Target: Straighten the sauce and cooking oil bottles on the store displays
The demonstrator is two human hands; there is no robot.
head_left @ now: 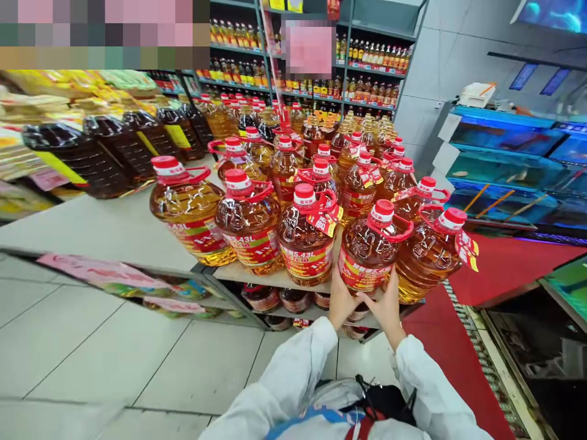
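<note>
Both my hands are around the lower part of a big oil bottle (369, 250) with a red cap and a red label, upright at the front edge of the shelf top. My left hand (342, 300) presses its left side and my right hand (386, 305) its right side, with the thumbs close together in front. To its left stands another oil bottle (306, 241) with a hanging red tag. Close on the right is a further oil bottle (433, 256). My fingertips are partly hidden behind the bottle.
Rows of similar bottles fill the display shelf (208, 269) behind. Dark oil bottles (110, 150) stand on the left. Wall racks (378, 58) hold many small bottles. Blue fish tanks (504, 165) and a red mat (440, 342) are on the right.
</note>
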